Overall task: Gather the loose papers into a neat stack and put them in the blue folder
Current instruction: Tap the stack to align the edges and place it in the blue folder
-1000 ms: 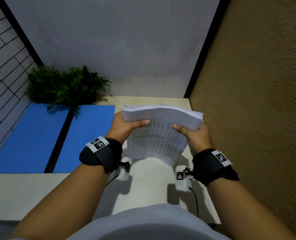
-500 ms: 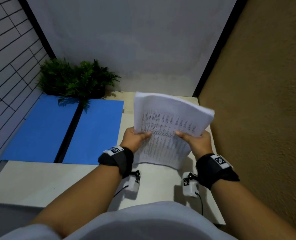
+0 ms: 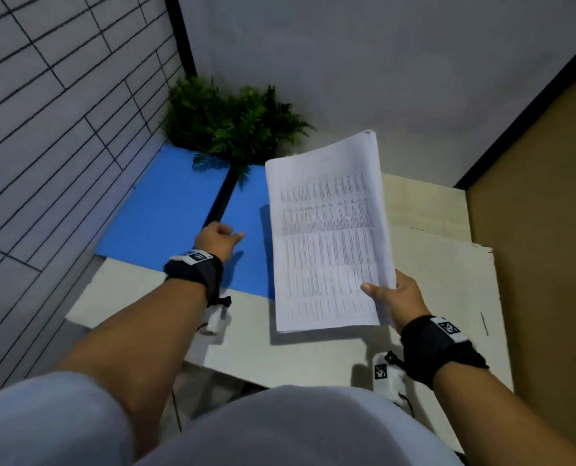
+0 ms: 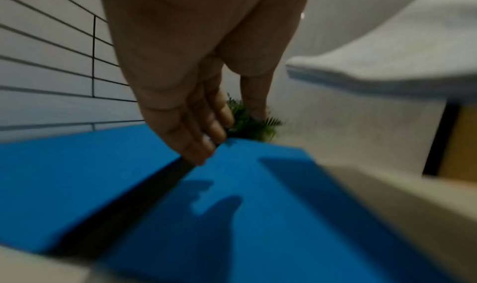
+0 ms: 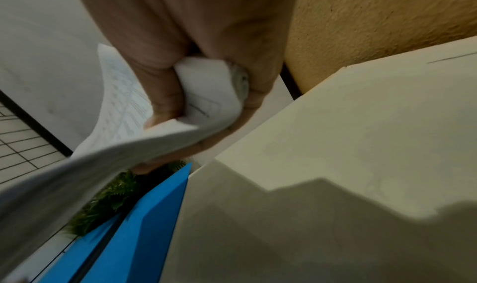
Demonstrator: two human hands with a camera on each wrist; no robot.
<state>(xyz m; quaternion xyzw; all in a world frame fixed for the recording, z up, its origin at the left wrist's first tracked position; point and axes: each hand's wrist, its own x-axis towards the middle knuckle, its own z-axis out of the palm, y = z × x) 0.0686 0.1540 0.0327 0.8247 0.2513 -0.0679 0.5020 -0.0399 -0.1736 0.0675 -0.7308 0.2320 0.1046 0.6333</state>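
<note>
1. Papers point(image 3: 327, 237) gathered into one stack, held above the near right part of the worktop point(image 3: 448, 270), far end tilted up and overlapping the right flap of the blue folder point(image 3: 165, 210) in the head view.
2. Right hand point(image 3: 397, 294) gripping the stack at its near right corner, thumb on the printed top sheet, fingers curled underneath; in the right wrist view the corner looks rolled and squeezed in the grip.
3. Likely light but floppy: held by one corner, sagging and bowing in both wrist views. Sheets probably slippery on each other, so prone to fanning out. Better supported with a second grip on the opposite long edge, or laid flat at once.
4. Left hand point(image 3: 217, 240) holding nothing, fingers loosely curled, hovering over the folder near its dark spine point(image 3: 224, 196); from the left wrist view, contact with the folder cannot be told.
5. Folder lying open and flat at the far left of the worktop, two blue flaps either side of the spine.
6. Green plant point(image 3: 232, 122) in the far corner, fronds overhanging the folder's far edge.
</note>
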